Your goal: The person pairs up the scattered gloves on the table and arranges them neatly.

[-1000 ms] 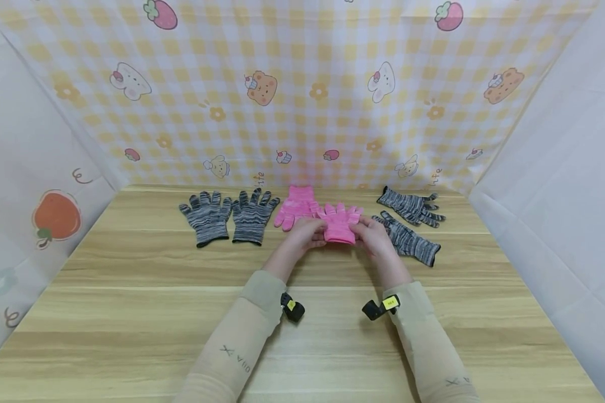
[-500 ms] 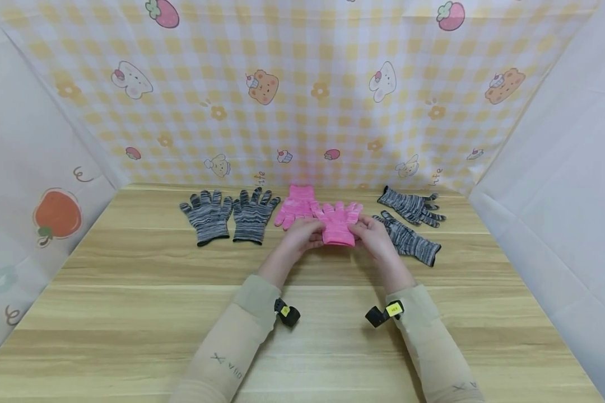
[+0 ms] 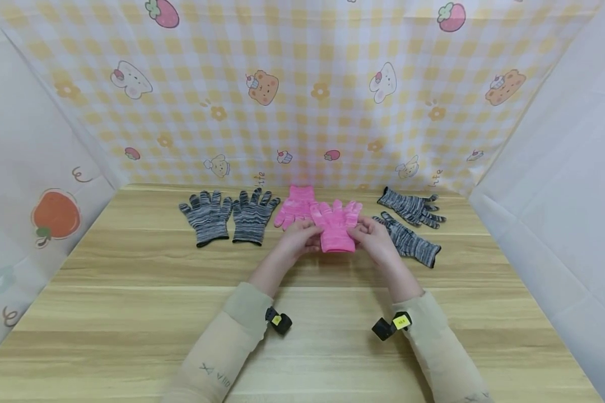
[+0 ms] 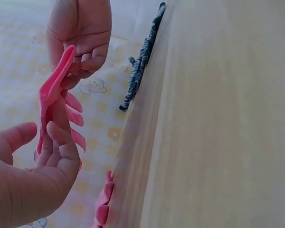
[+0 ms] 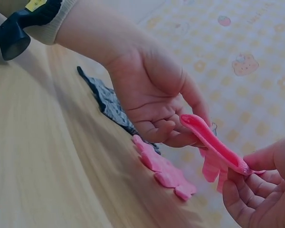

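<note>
A pink knit glove [image 3: 336, 226] is held up above the table between both hands, its cuff toward the person and its fingers pointing away. My left hand [image 3: 297, 238] pinches its left edge, and my right hand [image 3: 375, 238] pinches the right edge. In the right wrist view the glove's cuff [image 5: 218, 145] gapes slightly. A second pink glove [image 3: 299, 204] lies flat behind, cuff toward the back wall and partly hidden by the held one. In the left wrist view, the held glove [image 4: 50, 90] is seen edge-on.
Two grey-black striped gloves [image 3: 209, 218] lie side by side at the left, fingers toward the wall. Two more striped gloves [image 3: 410, 243] lie slanted at the right, close to my right hand. A checked cloth [image 3: 302, 112] hangs behind the wooden table [image 3: 327, 347].
Both hands have drawn the pink glove slightly toward the person, and its cuff sits lower in the head view. The forearms have spread a little apart. The other gloves have not moved.
</note>
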The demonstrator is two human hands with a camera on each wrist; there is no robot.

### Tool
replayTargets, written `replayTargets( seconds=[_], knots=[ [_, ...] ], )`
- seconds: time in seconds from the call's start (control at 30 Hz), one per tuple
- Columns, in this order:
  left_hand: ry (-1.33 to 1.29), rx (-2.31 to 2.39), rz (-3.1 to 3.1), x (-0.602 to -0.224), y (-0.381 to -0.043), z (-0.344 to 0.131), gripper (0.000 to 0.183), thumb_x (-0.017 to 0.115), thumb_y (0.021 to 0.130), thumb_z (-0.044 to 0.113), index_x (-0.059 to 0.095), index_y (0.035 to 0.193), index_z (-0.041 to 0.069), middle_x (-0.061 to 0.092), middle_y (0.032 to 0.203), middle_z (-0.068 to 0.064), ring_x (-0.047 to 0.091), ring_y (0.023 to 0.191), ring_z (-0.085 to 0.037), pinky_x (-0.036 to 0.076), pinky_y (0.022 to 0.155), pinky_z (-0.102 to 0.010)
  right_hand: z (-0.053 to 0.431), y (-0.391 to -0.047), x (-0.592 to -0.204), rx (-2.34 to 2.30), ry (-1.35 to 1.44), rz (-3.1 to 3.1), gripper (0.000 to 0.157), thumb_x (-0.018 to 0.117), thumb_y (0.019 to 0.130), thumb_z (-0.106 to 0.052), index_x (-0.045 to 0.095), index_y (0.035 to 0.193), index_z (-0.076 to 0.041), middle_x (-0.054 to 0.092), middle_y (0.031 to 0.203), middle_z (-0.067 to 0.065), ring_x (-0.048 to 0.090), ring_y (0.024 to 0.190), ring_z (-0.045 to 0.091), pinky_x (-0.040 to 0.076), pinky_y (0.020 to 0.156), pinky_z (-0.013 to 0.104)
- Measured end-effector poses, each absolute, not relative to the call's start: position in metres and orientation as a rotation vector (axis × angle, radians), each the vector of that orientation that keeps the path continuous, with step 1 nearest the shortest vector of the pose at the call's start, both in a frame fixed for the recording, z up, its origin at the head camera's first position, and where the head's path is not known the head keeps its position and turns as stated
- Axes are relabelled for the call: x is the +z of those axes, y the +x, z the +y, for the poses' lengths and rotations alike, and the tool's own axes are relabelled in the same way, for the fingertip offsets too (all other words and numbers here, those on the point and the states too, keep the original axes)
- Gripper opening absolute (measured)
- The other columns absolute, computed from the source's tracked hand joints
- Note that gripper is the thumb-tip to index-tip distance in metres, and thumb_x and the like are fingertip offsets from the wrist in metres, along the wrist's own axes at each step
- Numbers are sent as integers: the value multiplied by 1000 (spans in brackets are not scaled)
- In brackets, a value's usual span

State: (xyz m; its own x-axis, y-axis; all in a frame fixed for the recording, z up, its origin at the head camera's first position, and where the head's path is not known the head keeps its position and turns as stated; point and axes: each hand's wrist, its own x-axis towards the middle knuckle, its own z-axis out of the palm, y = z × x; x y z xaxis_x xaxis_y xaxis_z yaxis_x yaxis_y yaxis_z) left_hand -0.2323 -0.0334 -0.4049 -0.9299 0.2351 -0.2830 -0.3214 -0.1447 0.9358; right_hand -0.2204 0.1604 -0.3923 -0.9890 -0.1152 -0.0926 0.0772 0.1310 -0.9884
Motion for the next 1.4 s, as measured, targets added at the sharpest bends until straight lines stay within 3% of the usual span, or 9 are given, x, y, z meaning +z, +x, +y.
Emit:
replayTargets(
  seconds=[0.17,0.67,1.03,1.4],
  knots=[
    [-67,2101,1842,-406,-227,-35,14,59,93,5,59,103,-5,60,76,-4,55,62,-12,50,58,-22,161,-214,-391,-1915,-58,2304,44,59,92,-3,47,135,4,62,79,3,60,74,12,54,72,25],
    [34,1974,1976,-405,-208,-44,15,61,91,6,61,102,-4,65,76,-7,58,64,-15,51,59,-23,162,-192,-392,-1817,-185,2429,45,62,90,-2,50,132,4,66,82,8,62,72,13,54,71,25],
    [67,1886,1971,-403,-196,-50,29,61,91,7,61,117,-5,69,80,-10,62,62,-15,50,57,-23,161,-178,-394,-1792,-199,2450,43,66,87,-3,54,128,3,65,80,8,60,70,14,52,67,24],
    [127,1790,1990,-403,-182,-56,21,62,89,6,63,107,-6,70,79,-12,62,60,-14,50,55,-23,163,-164,-401,-1786,-232,2391,47,66,86,-1,51,130,5,66,84,10,60,73,15,53,69,25]
  ],
)
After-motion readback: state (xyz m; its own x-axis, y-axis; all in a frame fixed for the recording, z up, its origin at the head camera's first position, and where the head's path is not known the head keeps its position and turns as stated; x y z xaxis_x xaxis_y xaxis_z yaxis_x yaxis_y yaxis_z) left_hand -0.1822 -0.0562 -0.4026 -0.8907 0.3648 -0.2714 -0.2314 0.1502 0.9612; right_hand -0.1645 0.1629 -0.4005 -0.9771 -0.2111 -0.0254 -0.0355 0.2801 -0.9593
